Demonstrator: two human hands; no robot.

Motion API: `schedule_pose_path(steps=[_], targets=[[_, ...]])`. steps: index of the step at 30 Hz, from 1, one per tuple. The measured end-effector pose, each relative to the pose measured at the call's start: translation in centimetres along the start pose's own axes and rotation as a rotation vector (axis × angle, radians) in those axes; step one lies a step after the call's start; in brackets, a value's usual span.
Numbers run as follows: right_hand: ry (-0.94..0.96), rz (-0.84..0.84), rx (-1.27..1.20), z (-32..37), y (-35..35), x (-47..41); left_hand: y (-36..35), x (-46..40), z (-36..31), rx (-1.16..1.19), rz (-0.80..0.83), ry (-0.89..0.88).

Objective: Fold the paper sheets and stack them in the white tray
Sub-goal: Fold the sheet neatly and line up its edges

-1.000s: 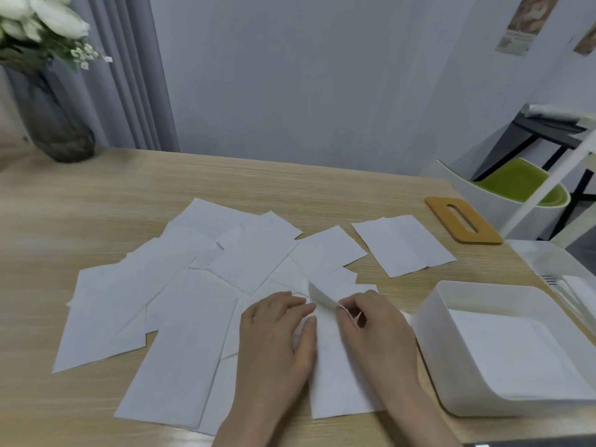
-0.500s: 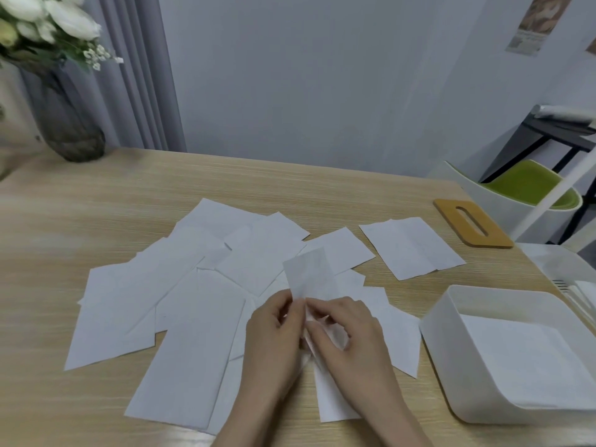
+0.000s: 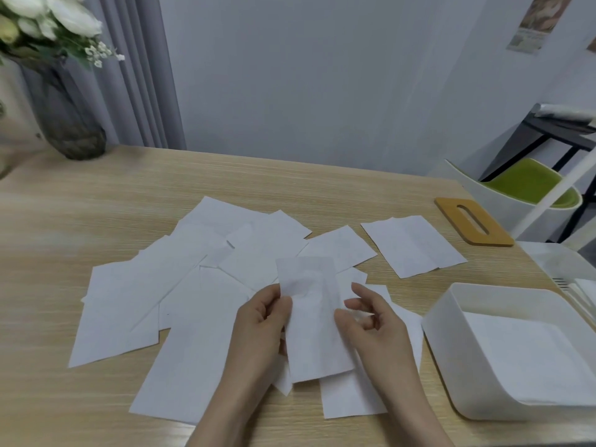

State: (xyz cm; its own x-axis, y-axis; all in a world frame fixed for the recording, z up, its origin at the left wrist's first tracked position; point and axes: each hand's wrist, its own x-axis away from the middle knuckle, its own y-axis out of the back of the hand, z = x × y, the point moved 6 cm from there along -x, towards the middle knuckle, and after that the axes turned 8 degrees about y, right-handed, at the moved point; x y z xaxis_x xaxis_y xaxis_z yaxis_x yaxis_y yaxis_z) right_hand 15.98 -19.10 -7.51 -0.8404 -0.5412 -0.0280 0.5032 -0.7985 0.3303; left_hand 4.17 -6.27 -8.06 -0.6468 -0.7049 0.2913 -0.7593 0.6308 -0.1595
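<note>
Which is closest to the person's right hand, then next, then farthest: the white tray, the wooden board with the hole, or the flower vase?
From the right hand, in the head view:
1. The white tray, just to its right at the near edge of the table.
2. The wooden board, farther back on the right.
3. The flower vase, at the far left corner.

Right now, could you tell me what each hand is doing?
Left hand: pinching the left edge of the lifted paper sheet.
Right hand: fingers curled at the sheet's right edge; grip cannot be told.
</note>
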Motion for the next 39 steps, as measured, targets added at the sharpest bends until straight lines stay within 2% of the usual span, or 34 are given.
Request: schedule_pose_path(steps=[6,15,19,24,31,39], targets=[[-0.076,0.061,-0.195,0.1,-0.2,0.1,0.0,0.3,-0.5,0.030,0.012,0.003],[-0.087,-0.020,-0.218,-0.1,0.1,0.3,0.2,-0.1,1.2,-0.003,-0.009,0.045],[-0.042,-0.062,-0.028,-0.7,1.5,0.4,0.7,-0.4,1.6,-0.062,-0.107,0.030],[-0.063,-0.056,0.288,-1.7,3.4,0.6,1.0,-0.4,1.8,-0.035,-0.133,0.030],[-0.122,0.042,0.393,-2.3,3.0,0.6,1.0,-0.1,1.6,-0.046,-0.110,0.038],[-0.087,0.043,0.457,-2.1,2.8,0.4,0.9,-0.3,1.7,-0.042,-0.086,0.020]])
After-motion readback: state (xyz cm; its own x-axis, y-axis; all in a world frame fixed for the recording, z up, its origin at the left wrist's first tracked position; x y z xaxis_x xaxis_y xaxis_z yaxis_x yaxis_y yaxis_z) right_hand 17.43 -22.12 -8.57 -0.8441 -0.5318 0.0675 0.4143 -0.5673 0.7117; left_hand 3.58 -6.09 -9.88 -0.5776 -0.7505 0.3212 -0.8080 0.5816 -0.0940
